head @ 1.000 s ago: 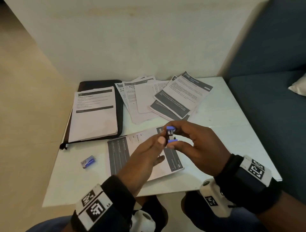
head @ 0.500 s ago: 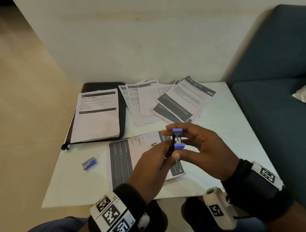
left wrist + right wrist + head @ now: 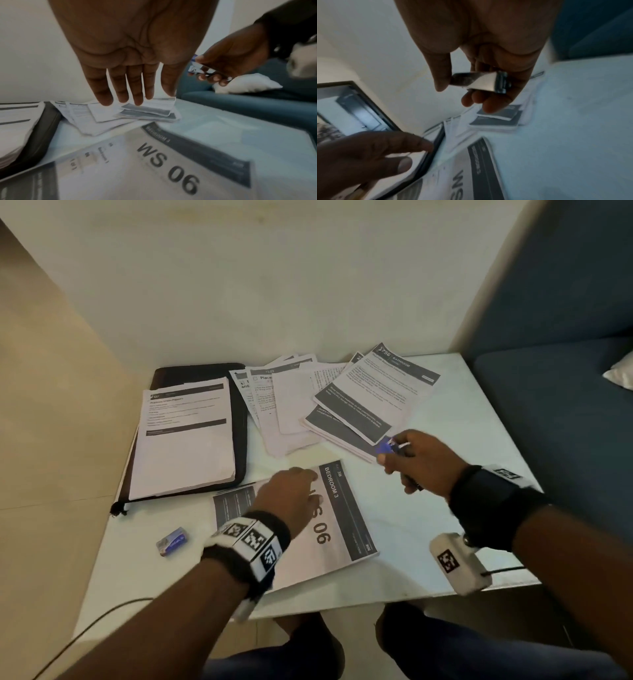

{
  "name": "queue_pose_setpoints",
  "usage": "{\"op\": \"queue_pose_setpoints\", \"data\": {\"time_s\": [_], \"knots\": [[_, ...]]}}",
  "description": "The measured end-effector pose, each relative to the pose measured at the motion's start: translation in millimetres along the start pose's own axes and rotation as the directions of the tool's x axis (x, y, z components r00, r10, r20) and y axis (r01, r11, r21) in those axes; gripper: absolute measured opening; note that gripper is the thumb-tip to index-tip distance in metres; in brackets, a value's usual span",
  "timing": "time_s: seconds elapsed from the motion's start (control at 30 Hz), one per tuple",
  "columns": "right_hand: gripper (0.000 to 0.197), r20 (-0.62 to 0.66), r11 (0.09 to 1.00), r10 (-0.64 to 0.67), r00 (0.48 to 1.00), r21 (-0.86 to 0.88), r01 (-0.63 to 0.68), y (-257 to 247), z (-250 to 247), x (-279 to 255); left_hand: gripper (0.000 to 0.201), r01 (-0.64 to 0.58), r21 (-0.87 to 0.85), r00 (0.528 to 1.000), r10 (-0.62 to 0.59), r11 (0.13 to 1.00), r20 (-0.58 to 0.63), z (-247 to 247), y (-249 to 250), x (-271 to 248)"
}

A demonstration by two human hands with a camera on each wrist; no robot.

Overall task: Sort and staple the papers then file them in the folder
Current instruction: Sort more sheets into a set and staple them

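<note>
Papers: one sheet marked "WS 06" (image 3: 329,522) lies flat at the near edge of the counter (image 3: 455,515), a loose fan of sheets (image 3: 329,402) farther back, and a stack (image 3: 186,436) sits on the black folder (image 3: 239,419) at the left. Left hand (image 3: 291,494) hovers over the WS 06 sheet, fingers (image 3: 120,88) straight and slightly spread, holding nothing; whether it touches the paper cannot be told. Right hand (image 3: 414,460) is curled round a small blue stapler (image 3: 388,447) above the fan's near corner, its metal underside (image 3: 479,81) showing, the rest hidden by fingers and motion blur.
</note>
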State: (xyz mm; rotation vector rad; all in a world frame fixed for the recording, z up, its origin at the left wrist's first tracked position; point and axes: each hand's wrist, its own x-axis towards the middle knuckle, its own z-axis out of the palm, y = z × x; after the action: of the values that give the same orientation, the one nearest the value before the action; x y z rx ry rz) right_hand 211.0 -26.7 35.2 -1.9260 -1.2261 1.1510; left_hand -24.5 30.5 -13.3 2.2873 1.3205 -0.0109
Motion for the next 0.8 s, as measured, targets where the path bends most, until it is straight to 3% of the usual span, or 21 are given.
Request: {"op": "queue_pose_setpoints", "data": {"time_s": [0.07, 0.13, 0.27, 0.37, 0.43, 0.57, 0.8], "knots": [[0.026, 0.039, 0.996, 0.009, 0.999, -0.085, -0.006, 21, 19, 8, 0.045, 0.038, 0.117, 0.999, -0.041, 0.992, 0.023, 10, -12, 21], [0.029, 0.118, 0.958, -0.02, 0.993, -0.281, 0.053, 45, 38, 14, 0.044, 0.039, 0.243, 0.997, -0.053, 0.969, 0.048, 27, -22, 45], [0.035, 0.383, 0.799, -0.014, 0.924, -0.551, 0.24, 67, 74, 8, 0.04, 0.005, 0.367, 0.997, -0.033, 0.93, 0.07, 50, -36, 75], [0.044, 0.449, 0.689, 0.013, 0.894, -0.652, 0.318, 76, 88, 7, 0.04, 0.003, 0.387, 0.996, -0.037, 0.922, 0.08, 59, -40, 88], [0.044, 0.46, 0.643, 0.027, 0.887, -0.687, 0.337, 79, 90, 10, 0.038, 0.008, 0.404, 0.997, -0.039, 0.915, 0.069, 61, -41, 91], [0.039, 0.48, 0.659, 0.033, 0.877, -0.67, 0.342, 77, 88, 18, 0.033, 0.008, 0.439, 0.999, -0.027, 0.898, 0.037, 65, -33, 93], [0.038, 0.477, 0.671, 0.036, 0.878, -0.663, 0.332, 86, 96, 17, 0.03, 0.166, 0.17, 0.985, -0.172, 0.971, 0.021, 68, -26, 118]]}}
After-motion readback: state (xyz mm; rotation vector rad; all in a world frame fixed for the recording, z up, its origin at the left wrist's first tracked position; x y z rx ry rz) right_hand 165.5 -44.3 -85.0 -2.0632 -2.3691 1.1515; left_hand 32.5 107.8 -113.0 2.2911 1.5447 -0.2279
